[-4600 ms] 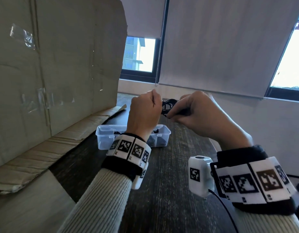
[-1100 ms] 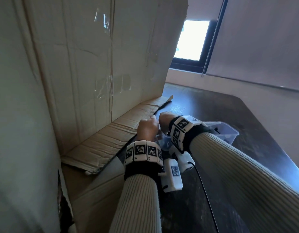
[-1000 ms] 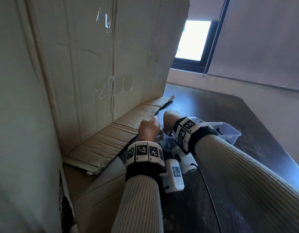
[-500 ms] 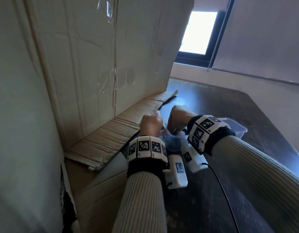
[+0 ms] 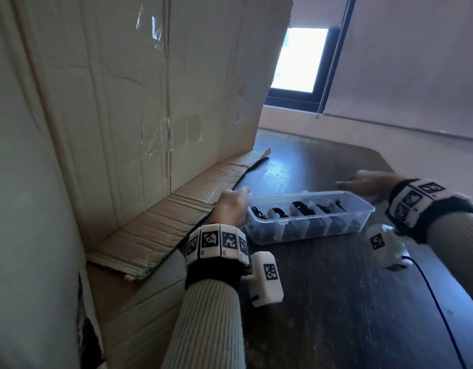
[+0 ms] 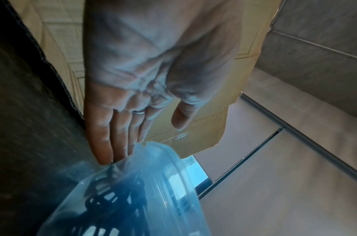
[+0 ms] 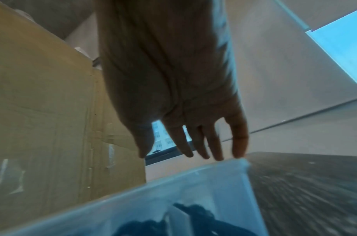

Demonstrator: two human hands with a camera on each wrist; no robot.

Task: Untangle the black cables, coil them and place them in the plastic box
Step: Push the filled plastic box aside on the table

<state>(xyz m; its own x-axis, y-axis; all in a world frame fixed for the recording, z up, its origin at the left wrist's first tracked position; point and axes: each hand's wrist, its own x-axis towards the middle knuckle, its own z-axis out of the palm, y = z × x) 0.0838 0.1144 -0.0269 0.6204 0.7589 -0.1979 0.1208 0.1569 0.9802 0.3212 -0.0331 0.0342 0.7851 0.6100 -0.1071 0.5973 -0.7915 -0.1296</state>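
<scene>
A clear plastic box with dividers lies on the dark table, and black coiled cables sit in its compartments. My left hand is at the box's left end. In the left wrist view the left hand has straight fingers touching the box wall, and blurred cables show through it. My right hand hovers, blurred, by the far right end. In the right wrist view the right hand is spread just above the box rim, empty, with a cable below.
A tall cardboard sheet stands along the left, its folded flap lying on the table close to the box. A thin black cord trails from my right wrist. A wall and a window lie behind.
Both hands were together at the box's left end. The right hand has swung out to the far right end; the left stays put. The coil held earlier is out of my hands.
</scene>
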